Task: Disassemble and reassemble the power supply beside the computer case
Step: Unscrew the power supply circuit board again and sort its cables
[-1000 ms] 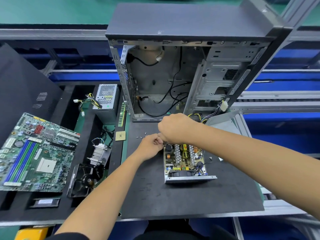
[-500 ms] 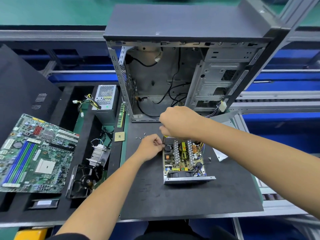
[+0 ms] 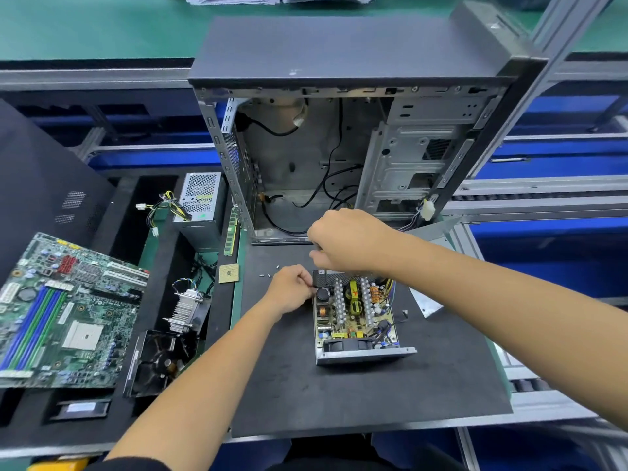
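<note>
Both hands' fingers clenched at power supply (image 3: 356, 314) far edge | grasped item unclear

Black mat (image 3: 339, 396) under opened power supply (image 3: 356, 321), loose screws (image 3: 268, 274).

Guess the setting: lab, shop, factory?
Likely a factory or training assembly line for PCs: roller conveyor rails behind the bench, an open computer case, and a foam tray holding a motherboard.

The power supply (image 3: 356, 317) lies flat and open near the middle of the black mat (image 3: 373, 396), cover off, its board of coils, capacitors and heatsinks exposed, fan end toward the near edge. The case (image 3: 339, 147) stands open-sided at the mat's far edge.
</note>
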Available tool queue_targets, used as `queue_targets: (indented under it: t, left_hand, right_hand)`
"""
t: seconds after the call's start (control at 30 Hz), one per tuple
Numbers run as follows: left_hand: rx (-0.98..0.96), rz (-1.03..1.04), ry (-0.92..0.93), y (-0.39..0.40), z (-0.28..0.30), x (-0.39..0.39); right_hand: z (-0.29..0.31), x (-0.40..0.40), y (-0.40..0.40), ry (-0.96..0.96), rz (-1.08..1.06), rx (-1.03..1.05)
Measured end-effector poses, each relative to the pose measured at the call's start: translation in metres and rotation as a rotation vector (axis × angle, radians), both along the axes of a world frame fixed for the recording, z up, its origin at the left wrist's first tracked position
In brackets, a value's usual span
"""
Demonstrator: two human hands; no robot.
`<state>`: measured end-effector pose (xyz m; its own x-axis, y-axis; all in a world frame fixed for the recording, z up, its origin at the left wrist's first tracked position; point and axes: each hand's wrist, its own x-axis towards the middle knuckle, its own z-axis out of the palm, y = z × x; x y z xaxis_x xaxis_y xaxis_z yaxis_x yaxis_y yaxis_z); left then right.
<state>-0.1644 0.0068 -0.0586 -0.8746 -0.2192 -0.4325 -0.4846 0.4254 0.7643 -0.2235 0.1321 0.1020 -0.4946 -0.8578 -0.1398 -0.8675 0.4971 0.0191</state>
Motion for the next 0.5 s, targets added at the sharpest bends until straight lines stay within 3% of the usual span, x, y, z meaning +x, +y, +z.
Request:
queue_targets:
  t: [0.2,0.4,0.5]
  left_hand:
    - [0.089,0.04,0.035,-0.022,0.007,0.008]
    - [-0.089,0.115,0.123,-0.036,0.013,0.004]
    - [-0.222,0.037,0.2,-0.036,0.017,0.002]
  right_hand:
    - [-0.001,-0.004,-0.006,-0.095,-0.095,-0.108]
    - [-0.001,-0.008,-0.009,-0.148,-0.12,-0.153]
    - [-0.002,-0.008,-0.007,-0.181,-0.14,-0.175]
